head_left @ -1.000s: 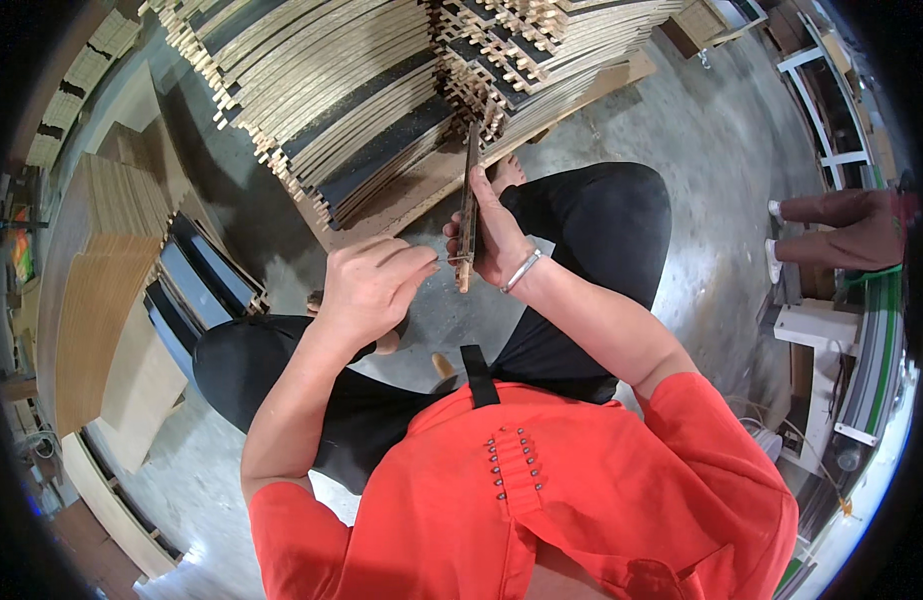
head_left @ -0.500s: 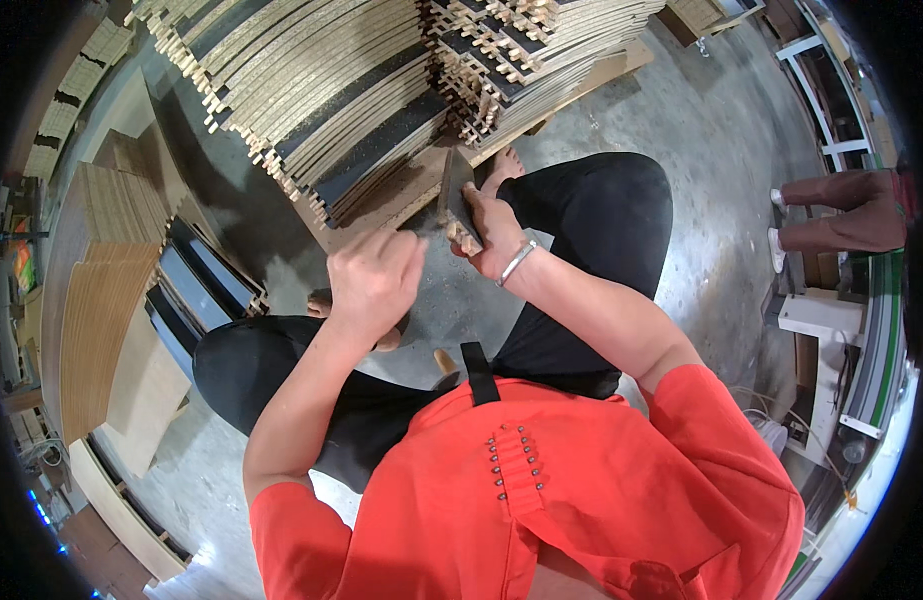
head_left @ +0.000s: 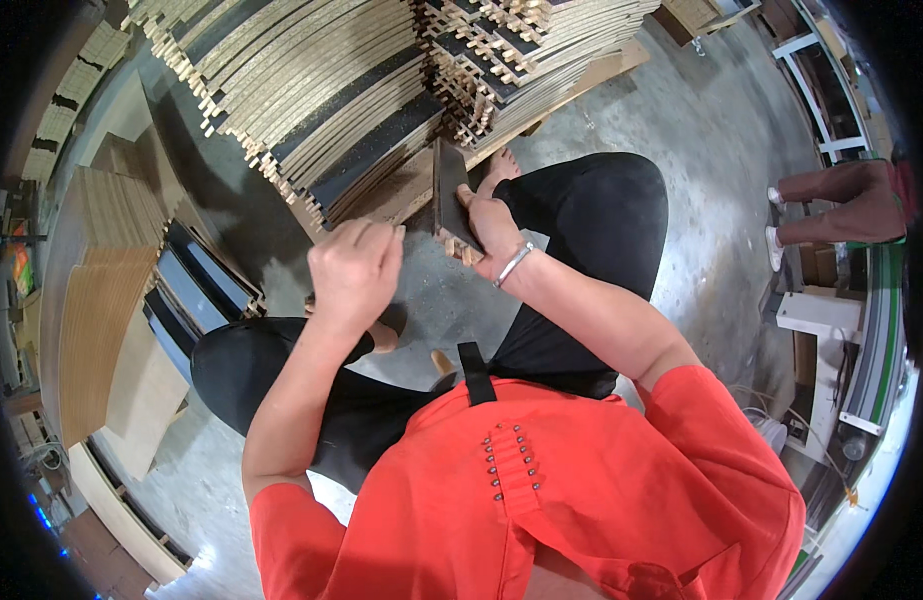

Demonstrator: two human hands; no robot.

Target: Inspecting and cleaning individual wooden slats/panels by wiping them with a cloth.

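My right hand [head_left: 493, 230], with a metal bracelet at the wrist, grips a narrow dark board [head_left: 447, 185] between thumb and fingers. The board is tilted, and pale wooden dowels [head_left: 466, 253] stick out of its near end. To the left of the board and apart from it, my left hand [head_left: 351, 272] is raised with its fingers curled in. Whatever may be between those fingertips is too small to make out. Just beyond both hands rises a large stack of boards [head_left: 311, 100], dark and pale edges layered, many with dowels protruding at their ends.
The stack rests on a wooden base board [head_left: 401, 195]. At the left stand piled brown panels [head_left: 106, 330] and several blue-grey and black boards [head_left: 196, 285]. Another person's legs [head_left: 841, 200] show at the far right, above a white machine part [head_left: 819, 314].
My left hand has moved left and a little away from the board. In my right hand the board has turned slightly, bringing its dowelled end more into view.
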